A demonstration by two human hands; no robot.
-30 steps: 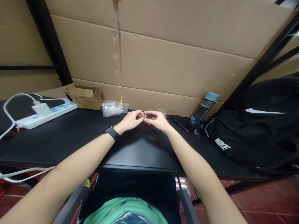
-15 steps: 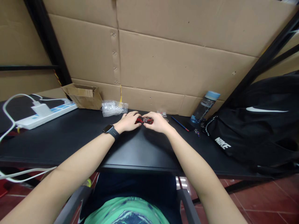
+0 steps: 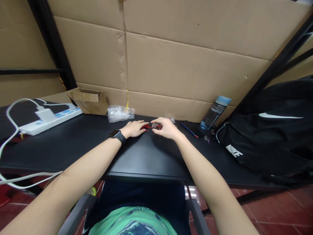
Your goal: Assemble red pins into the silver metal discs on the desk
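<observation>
My left hand [image 3: 134, 129], with a dark watch at the wrist, rests low on the black table. Its thumb and fingers curl around thin red cord [image 3: 146, 126], partly hidden beneath them. Close by on the right, my right hand [image 3: 167, 128] grips a small, clear, rounded thing [image 3: 155, 125] between thumb and fingers. Red shows in or behind that clear thing; its exact kind is too small to make out. A narrow gap separates the two hands.
Crumpled clear plastic [image 3: 120, 113] and an open cardboard box [image 3: 88, 101] lie behind left, beside a white power strip [image 3: 52, 121]. To the right are a blue pencil [image 3: 188, 130], a water bottle [image 3: 215, 112], small keyrings [image 3: 207, 139] and a black backpack [image 3: 269, 140].
The hands have moved slightly apart, widening the gap between their fingertips. More of the red cord shows beside my left hand. The view has shifted a little.
</observation>
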